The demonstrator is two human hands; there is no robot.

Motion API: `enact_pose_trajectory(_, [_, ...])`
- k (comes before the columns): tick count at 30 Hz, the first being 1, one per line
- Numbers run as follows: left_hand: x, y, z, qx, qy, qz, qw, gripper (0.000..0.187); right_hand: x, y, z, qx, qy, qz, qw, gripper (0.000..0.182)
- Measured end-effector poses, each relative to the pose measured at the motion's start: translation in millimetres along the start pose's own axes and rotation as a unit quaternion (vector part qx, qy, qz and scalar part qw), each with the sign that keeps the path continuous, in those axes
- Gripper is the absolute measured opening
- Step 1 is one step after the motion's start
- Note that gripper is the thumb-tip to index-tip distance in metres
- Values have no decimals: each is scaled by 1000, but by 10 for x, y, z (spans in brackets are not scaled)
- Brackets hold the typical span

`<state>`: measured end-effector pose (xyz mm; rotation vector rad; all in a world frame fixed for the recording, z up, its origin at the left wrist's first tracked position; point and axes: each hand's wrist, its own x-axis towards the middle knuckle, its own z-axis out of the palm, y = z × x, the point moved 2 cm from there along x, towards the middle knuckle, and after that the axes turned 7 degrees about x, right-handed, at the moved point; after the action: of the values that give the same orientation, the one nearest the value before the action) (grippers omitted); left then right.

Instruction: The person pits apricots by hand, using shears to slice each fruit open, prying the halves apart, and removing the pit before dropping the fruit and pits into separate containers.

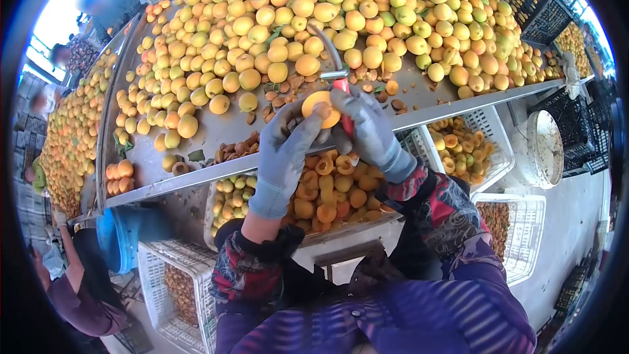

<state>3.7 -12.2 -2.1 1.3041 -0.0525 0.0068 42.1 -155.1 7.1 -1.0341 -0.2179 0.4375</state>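
My left hand [285,144], in a grey glove, holds an apricot [314,101] cut open, its orange flesh turned up towards me and a brownish middle showing. Wrapped in my gloved right hand [372,126] is the red handle of a knife [341,84] whose curved metal blade points away from me over the table. The right fingertips press at the near right edge of the apricot. Both hands are above the metal rim of the table [419,117]. Right below them sits a crate of halved apricots [327,203].
Whole apricots [367,0] are heaped across the table, with loose pits [239,147] near its front edge. White crates [524,229] and a white bucket [545,151] stand at right. A blue bucket [124,239] and another person's arm [72,255] are at left.
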Motion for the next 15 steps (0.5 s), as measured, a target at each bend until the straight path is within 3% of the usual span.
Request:
enact_pose_trajectory(1, [1,-16,-41,53,36,17,998,29,-13,-15,7,-24,19,18,999,31])
enact_pose_trajectory(2, [29,-39,-31,99,62,34,993,28,154,269,-97,-44,43,-147,987,27])
enact_pose_trajectory(3, [16,-20,-35,100,88,7,991,27,196,352,-192,-94,32,-158,983,27])
enact_pose_trajectory(4, [10,-9,-34,88,81,26,993,27,131,242,-147,-125,43,-68,989,27])
enact_pose_trajectory(5, [16,-47,-31,56,91,21,994,26,89,164,-69,-206,56,-182,960,25])
enact_pose_trajectory(6, [25,-56,-83,123,102,53,986,25,44,100,-21,-196,70,-113,972,25])
enact_pose_trajectory(7, [1,-17,-40,134,120,67,981,23,96,98,3,-216,54,-188,957,23])
enact_pose_trajectory(8, [5,-6,-8,131,108,70,983,23,76,71,-52,-220,63,-195,954,23])
enact_pose_trajectory(10, [1,11,-9,147,116,76,979,23,50,24,-51,-196,16,-109,974,19])
enact_pose_trajectory(12, [9,-20,-33,195,89,107,971,24,62,19,-48,-235,24,-120,964,18])
enact_pose_trajectory(15, [-22,43,114,231,89,140,959,29,48,108,-42,-184,29,-154,970,22])
